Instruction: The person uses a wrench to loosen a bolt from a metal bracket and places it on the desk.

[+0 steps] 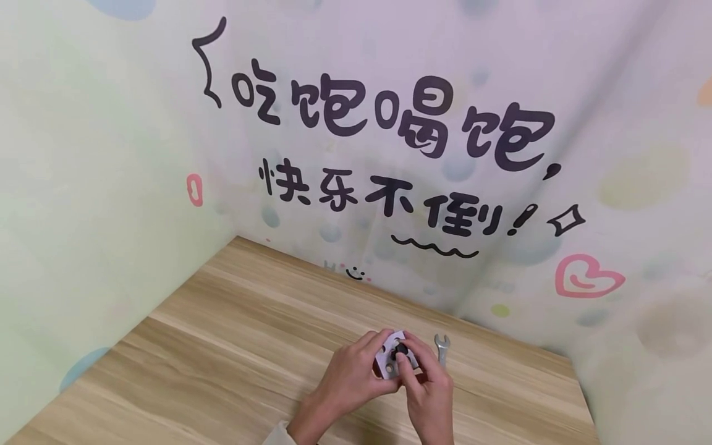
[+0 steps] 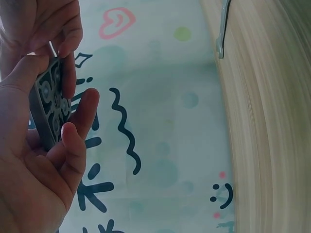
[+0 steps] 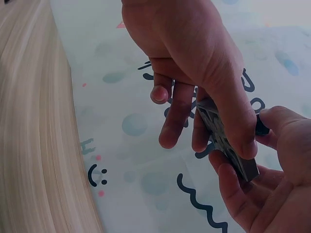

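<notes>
A square grey metal block (image 1: 384, 360) with round holes is held up over the table in my left hand (image 1: 356, 372), thumb and fingers gripping its edges. My right hand (image 1: 427, 386) pinches a black knob-like piece (image 1: 401, 350) at the middle of the block's face, and its other fingers lie along the block's right edge. In the left wrist view the other face of the block (image 2: 50, 104) shows several round recesses. The black piece (image 3: 262, 125) sticks out from the block (image 3: 224, 138) in the right wrist view, between right thumb and finger.
A silver open-ended wrench (image 1: 442, 347) lies on the wood-grain table (image 1: 250, 346), just beyond my right hand. Behind and at the left stand printed cloth walls (image 1: 356, 37) with black lettering, which meet the table's edges.
</notes>
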`<state>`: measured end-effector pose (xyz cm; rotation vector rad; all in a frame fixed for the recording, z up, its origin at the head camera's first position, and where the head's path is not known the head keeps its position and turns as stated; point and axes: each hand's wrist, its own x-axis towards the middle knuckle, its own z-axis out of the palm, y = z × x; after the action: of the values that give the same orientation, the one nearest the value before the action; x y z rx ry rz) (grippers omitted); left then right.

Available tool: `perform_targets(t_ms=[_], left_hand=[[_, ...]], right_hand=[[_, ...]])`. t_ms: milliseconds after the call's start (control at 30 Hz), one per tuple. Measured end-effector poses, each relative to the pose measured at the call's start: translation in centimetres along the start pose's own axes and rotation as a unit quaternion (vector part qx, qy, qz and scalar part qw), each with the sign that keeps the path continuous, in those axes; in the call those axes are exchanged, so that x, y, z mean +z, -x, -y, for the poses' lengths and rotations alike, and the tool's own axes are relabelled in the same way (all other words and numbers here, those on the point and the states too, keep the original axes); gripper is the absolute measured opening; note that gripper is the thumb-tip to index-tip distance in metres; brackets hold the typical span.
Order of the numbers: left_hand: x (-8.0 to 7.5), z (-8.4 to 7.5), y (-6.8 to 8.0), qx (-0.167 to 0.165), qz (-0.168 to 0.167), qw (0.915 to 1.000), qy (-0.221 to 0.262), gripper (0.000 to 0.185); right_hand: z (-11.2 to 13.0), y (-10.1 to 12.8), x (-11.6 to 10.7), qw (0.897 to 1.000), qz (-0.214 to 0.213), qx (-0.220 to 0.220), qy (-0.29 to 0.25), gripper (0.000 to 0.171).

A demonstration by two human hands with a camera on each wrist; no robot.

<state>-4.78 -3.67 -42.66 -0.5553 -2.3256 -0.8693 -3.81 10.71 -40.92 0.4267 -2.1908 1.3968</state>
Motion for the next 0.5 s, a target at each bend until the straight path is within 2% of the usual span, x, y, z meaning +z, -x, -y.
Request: perform_targets(t_ms=[200, 333, 500], left_hand=[[0.11, -0.03, -0.04, 0.002, -0.001, 1.0, -0.004, 0.066], [0.17, -0.02, 0.02, -0.002, 0.005, 1.0, -0.003, 0.066], [0.28, 0.3, 0.2, -0.009, 0.011, 0.9999, -0.006, 0.066]], right_hand=[[-0.03, 0.06, -0.03, 0.998, -0.006, 0.035, -0.052, 0.022], [-0.19, 0.1, -0.04, 0.996, -0.012, 0.051, -0.07, 0.019], [-0.62, 0.08, -0.09, 0.992, -0.017, 0.093, -0.077, 0.014]])
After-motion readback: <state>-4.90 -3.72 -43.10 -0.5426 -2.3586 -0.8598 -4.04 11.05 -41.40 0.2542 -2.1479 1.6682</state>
